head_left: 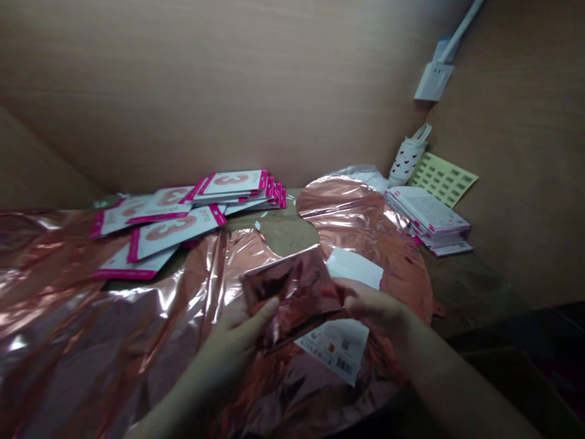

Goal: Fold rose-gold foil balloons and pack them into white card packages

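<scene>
Through the head camera I see the left hand (pixel 233 347) and the right hand (pixel 379 311) both holding a crumpled piece of rose-gold foil (pixel 292 292), thin and shiny, folded into a loose, rough square. The left hand is half closed, its thumb pressing on the foil. The right hand pinches the opposite edge with bent fingers, not fully shut.

Just below this foil lies a printed card with barcodes (pixel 338 356), and just behind it a white paper (pixel 356 267). Farther behind it is a flat, curved foil balloon (pixel 342 207). To the left of the foil, a wide wrinkled foil sheet (pixel 91 323) spreads out, and beyond it lie overlapping white cards with pink edges (pixel 173 235), printed with a big 3. To the right stands a neat card stack (pixel 427 216) — beside a sheet of small labels (pixel 443 180).
</scene>
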Demonstrator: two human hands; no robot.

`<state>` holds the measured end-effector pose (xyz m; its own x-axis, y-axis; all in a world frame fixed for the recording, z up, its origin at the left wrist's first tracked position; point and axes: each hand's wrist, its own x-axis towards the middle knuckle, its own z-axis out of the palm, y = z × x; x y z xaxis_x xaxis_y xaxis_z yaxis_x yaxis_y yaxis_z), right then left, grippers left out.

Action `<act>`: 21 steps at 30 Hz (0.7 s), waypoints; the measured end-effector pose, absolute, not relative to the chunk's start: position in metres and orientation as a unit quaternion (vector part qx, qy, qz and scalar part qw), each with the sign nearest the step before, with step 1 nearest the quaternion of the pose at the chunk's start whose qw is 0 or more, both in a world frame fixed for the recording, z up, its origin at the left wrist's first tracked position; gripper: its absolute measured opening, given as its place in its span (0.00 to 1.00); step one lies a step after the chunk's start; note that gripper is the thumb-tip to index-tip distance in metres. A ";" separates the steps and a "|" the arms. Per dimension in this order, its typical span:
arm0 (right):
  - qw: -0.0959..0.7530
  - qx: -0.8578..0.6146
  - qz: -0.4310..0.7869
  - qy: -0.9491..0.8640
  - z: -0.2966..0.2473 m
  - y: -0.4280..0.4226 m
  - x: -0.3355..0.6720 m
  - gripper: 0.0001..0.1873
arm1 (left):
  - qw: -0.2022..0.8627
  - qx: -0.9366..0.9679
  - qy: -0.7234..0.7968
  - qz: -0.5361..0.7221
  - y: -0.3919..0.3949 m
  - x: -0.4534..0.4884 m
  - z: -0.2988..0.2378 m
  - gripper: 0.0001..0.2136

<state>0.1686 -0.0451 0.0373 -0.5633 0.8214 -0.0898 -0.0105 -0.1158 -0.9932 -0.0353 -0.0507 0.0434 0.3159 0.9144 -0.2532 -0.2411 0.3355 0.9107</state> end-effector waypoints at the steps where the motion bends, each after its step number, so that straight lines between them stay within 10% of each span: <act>1: 0.343 -0.319 0.707 -0.531 0.038 -0.036 0.179 0.33 | 0.706 0.429 0.396 0.400 -0.051 -0.019 0.041 0.20; 11: 0.454 -0.575 0.588 -0.342 0.014 0.011 0.312 0.17 | 0.276 0.931 0.239 -0.027 -0.049 -0.039 0.010 0.23; 21: 0.533 -0.594 0.523 -0.300 -0.017 -0.029 0.268 0.21 | 0.074 0.966 0.231 0.091 -0.004 0.034 0.011 0.12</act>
<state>0.2679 -0.0293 -0.0170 0.2738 0.9132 -0.3020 -0.2002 -0.2530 -0.9465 0.0340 -0.0036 0.0114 0.8765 0.4599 0.1419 0.4328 -0.8821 0.1859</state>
